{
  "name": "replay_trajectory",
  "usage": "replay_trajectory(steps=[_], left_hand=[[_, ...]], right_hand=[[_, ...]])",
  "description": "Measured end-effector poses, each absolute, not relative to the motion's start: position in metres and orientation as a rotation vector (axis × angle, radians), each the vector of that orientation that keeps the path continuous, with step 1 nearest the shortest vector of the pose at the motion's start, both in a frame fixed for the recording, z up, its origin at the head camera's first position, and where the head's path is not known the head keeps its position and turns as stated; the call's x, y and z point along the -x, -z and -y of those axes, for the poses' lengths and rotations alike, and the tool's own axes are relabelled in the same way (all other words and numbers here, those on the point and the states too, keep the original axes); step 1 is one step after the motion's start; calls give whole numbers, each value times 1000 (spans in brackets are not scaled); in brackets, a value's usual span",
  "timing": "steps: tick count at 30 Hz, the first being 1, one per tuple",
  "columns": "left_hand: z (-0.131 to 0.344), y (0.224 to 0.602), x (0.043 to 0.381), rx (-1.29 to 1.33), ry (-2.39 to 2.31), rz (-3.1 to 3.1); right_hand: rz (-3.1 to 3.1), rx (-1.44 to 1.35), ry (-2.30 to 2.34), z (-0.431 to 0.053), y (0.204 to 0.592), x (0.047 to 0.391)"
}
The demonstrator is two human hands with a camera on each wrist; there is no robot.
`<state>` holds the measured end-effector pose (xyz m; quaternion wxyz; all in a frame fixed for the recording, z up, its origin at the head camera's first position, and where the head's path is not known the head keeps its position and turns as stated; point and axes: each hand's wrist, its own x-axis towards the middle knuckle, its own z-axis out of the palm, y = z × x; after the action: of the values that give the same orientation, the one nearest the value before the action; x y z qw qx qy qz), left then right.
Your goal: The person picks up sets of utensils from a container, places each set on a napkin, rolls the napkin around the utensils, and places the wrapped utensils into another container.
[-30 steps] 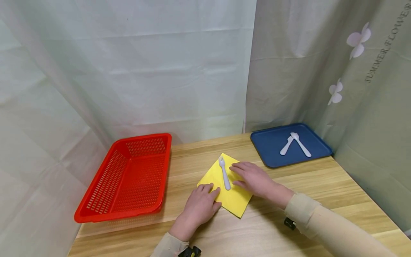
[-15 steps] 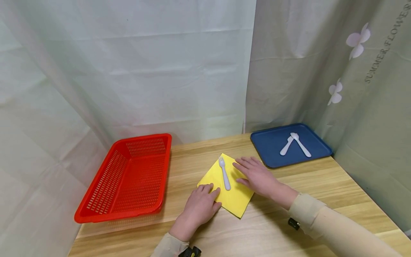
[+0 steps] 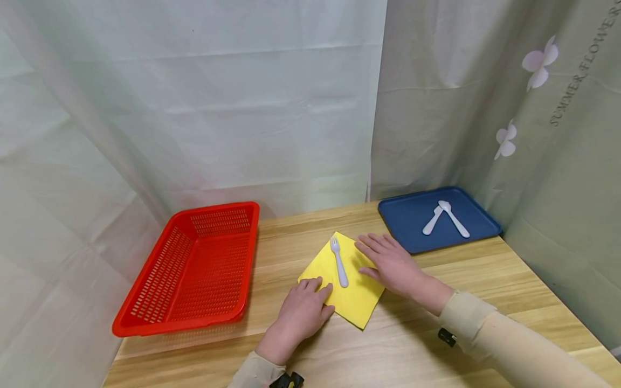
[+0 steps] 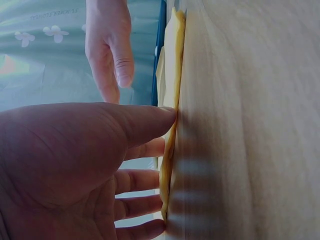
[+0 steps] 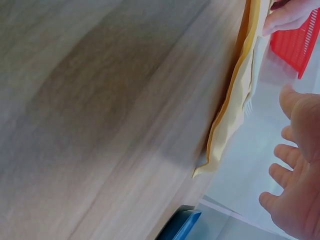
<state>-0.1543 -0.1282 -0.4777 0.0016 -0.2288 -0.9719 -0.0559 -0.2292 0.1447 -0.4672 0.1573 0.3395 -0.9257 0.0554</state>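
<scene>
A yellow folded napkin (image 3: 356, 302) lies on the wooden table with one corner toward the back. On top of it rests a pale plastic fork (image 3: 340, 264), tines pointing away. My left hand (image 3: 303, 310) presses its fingertips on the napkin's near left edge; in the left wrist view the thumb (image 4: 150, 122) and fingers meet the thin napkin (image 4: 175, 60) side-on. My right hand (image 3: 390, 267) hovers over the napkin's right side, fingers extended and holding nothing. The right wrist view shows that hand (image 5: 300, 160) apart from the napkin (image 5: 230, 110).
A red perforated basket (image 3: 247, 258) stands at the left of the table (image 3: 402, 345). At the back right, a blue tray (image 3: 405, 215) bears a pale plastic knife (image 3: 432, 222) and spoon (image 3: 457, 222), crossed near their tops. Pale curtains (image 3: 271, 118) hang close behind and at both sides.
My right hand has drawn back to the right and slightly up from the fork, with its fingers straighter. The left hand, napkin and fork have stayed in place.
</scene>
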Motion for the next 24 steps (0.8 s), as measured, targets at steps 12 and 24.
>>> replay_trajectory(steps=[12, 24], left_hand=[[127, 475, 154, 713, 200, 3057], [128, 477, 155, 708, 183, 3066]], right_hand=[[2656, -924, -139, -151, 466, 230], [2651, -892, -140, -154, 464, 232]])
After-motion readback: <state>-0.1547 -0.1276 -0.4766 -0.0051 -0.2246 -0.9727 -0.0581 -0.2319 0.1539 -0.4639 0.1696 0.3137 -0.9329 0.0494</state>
